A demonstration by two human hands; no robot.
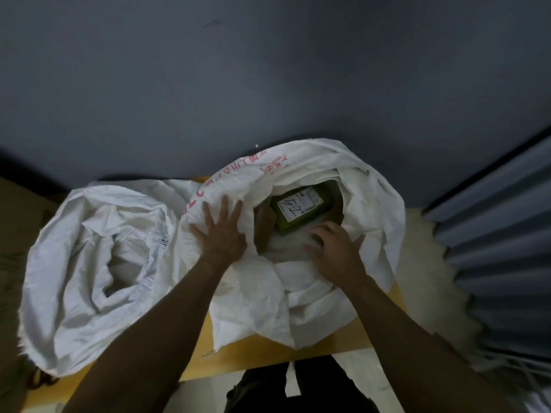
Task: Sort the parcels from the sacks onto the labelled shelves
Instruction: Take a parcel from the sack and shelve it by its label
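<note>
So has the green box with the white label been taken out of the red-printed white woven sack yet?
No, the green box lies inside the open red-printed sack, below its rolled rim.

Dim, bluish indoor light is washing the scene. The white sacks (313, 174) are catching most of it, while the grey wall (268, 70) is darkening toward the left corner. The right hand (334, 247) is smearing slightly. Wide-angle distortion is bending the ribbed shutter (501, 234) at the right edge.
</note>
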